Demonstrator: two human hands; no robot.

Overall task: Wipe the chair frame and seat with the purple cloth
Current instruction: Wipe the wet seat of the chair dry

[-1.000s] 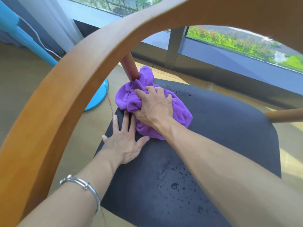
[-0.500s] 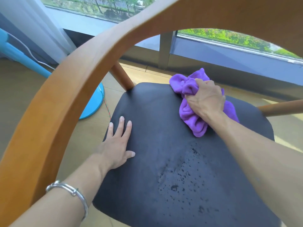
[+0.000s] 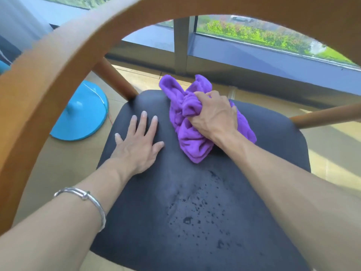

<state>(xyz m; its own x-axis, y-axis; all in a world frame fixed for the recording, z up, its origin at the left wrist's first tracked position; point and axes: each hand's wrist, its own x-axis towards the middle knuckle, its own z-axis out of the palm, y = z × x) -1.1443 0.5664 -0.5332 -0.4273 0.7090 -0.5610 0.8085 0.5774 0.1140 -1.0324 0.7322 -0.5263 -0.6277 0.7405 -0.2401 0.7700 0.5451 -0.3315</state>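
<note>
The chair's dark seat [image 3: 263,153] fills the middle of the head view, with dark wet spots on its near half. The curved wooden frame [image 3: 58,61] arches over the top and left, and I look through it. My right hand [image 3: 213,114] grips the bunched purple cloth [image 3: 187,137] and presses it on the far middle of the seat. My left hand [image 3: 138,143] lies flat on the seat's left side, fingers spread, a silver bracelet on its wrist. The two hands are a short way apart.
A blue round stand base [image 3: 82,116] sits on the wooden floor to the left of the chair. A window wall with a grey post [image 3: 180,45] runs behind the seat. A wooden chair rail [image 3: 328,114] sticks out at the right.
My right hand swept the cloth from the seat's far left corner to the far right, and has now come back toward the middle. My left hand stayed flat on the seat.
</note>
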